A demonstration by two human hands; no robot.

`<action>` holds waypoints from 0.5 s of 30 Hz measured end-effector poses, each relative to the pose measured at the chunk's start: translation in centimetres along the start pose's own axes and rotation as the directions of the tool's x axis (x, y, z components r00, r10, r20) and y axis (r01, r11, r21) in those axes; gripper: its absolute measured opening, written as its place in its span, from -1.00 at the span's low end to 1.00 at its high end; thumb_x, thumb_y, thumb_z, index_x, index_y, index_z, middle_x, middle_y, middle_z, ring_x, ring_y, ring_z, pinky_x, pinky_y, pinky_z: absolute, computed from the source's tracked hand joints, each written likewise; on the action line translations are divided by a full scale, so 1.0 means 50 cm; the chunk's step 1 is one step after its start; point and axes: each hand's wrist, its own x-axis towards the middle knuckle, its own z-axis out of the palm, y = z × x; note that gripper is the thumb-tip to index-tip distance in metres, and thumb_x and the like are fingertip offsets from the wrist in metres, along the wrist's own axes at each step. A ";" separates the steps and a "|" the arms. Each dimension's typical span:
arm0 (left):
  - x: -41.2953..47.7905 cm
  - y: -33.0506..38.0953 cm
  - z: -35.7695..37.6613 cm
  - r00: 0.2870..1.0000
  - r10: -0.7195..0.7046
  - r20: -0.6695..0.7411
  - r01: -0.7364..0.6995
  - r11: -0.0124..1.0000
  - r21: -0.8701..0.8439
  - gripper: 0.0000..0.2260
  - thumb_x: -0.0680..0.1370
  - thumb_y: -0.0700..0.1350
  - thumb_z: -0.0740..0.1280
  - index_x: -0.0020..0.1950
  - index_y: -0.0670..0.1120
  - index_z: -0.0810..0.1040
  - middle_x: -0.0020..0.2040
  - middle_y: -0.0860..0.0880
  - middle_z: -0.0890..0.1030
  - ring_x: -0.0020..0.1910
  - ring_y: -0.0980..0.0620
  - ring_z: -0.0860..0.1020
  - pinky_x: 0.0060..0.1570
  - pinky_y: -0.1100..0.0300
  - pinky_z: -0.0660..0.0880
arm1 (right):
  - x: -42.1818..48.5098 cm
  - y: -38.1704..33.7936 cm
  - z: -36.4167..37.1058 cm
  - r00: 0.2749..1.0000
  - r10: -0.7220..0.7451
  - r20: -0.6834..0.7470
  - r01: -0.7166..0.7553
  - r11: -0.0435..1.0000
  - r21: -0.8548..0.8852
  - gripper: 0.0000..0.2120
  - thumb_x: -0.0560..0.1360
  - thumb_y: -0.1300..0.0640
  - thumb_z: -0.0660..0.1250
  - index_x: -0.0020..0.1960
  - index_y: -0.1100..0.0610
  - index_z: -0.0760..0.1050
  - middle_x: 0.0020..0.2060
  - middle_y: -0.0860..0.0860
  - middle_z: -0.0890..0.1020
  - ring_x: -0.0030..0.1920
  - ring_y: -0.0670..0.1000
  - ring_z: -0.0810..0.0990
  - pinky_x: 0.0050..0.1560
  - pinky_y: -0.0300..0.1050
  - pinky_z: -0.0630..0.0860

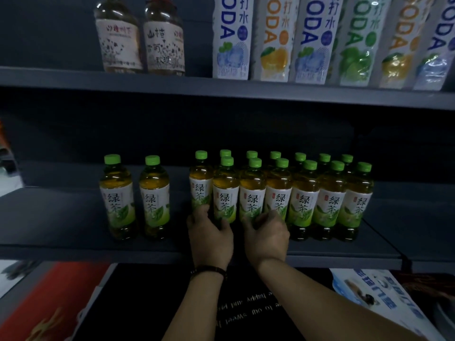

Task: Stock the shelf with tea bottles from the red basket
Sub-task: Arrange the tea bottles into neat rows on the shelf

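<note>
The tea bottles [305, 200] stand upright in a tight double row on the middle shelf [73, 252], labels forward for a tidy face. The left hand [210, 233] curls round the base of one front bottle [226, 193], and the right hand [267, 232] curls round its 3 o'clock neighbour [252, 195], likely squaring them up. Two lone bottles [118, 198] stand apart at 9 o'clock; soda bottles [270, 38] sit at 12 o'clock.
</note>
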 end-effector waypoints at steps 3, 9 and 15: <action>0.009 0.013 -0.082 0.997 0.064 -0.046 -0.063 0.997 0.038 -0.72 0.56 -0.17 0.48 0.20 0.03 0.49 0.22 -0.08 0.54 0.15 -0.11 0.60 0.21 -0.07 0.60 | -0.022 -0.023 0.005 0.993 -0.073 0.088 0.071 0.997 0.019 -0.83 0.52 0.09 0.50 -0.03 0.08 0.52 -0.07 0.04 0.65 -0.04 0.03 0.64 -0.08 -0.16 0.54; 0.105 0.042 -0.341 0.947 0.198 -0.253 -0.154 0.971 0.183 -0.74 0.53 -0.19 0.50 0.15 -0.05 0.50 0.08 -0.07 0.59 0.03 -0.10 0.59 -0.03 0.08 0.51 | -0.089 -0.101 0.043 0.904 -0.266 0.334 0.269 0.962 0.037 -0.79 0.51 0.01 0.52 -0.04 0.03 0.50 -0.19 -0.05 0.64 -0.16 -0.05 0.61 -0.16 -0.20 0.47; 0.148 -0.040 -0.432 0.893 -0.003 -0.450 0.066 0.990 0.125 -0.69 0.57 -0.17 0.43 0.27 -0.24 0.50 0.23 -0.31 0.57 0.24 -0.35 0.54 0.24 -0.15 0.47 | -0.122 -0.179 0.121 0.859 -0.221 0.462 0.280 0.958 -0.063 -0.69 0.48 -0.10 0.53 0.00 0.03 0.47 -0.11 -0.01 0.62 0.01 0.06 0.66 -0.13 -0.19 0.44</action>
